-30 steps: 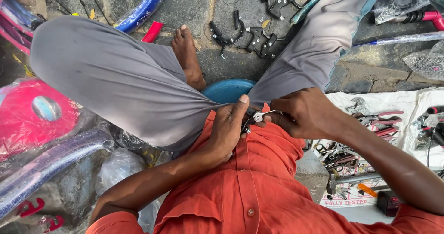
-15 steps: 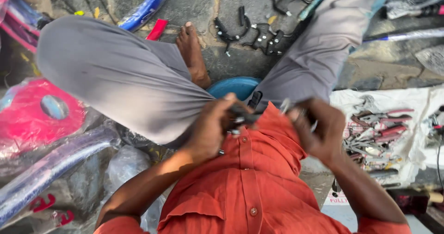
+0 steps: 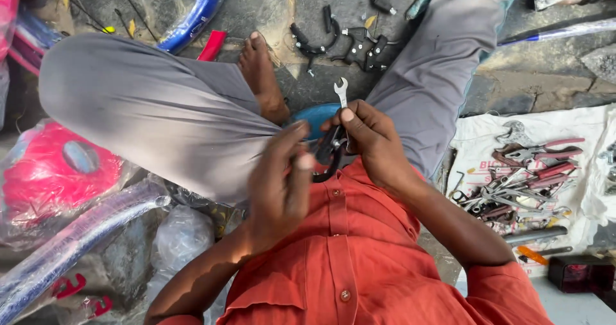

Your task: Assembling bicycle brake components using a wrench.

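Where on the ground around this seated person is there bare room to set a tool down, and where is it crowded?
Bare stone lies between the bare foot and the black brake parts. The white cloth at the right is crowded with pliers and spanners; the left side is packed with plastic-wrapped parts.

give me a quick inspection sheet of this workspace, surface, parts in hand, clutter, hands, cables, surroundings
surface: rough stone ground, white cloth at right.
job's things: small open-ended spanner and black curved part, held in front of the orange shirt.
clutter: pliers and hand tools heaped on the cloth; black brake parts on the ground.
hands: right hand in a closed grip on the spanner; left hand blurred, at the black part, grip unclear.
cables: nothing seen.
surroundings: blue rim, red wrapped item, blue bowl, bare foot.
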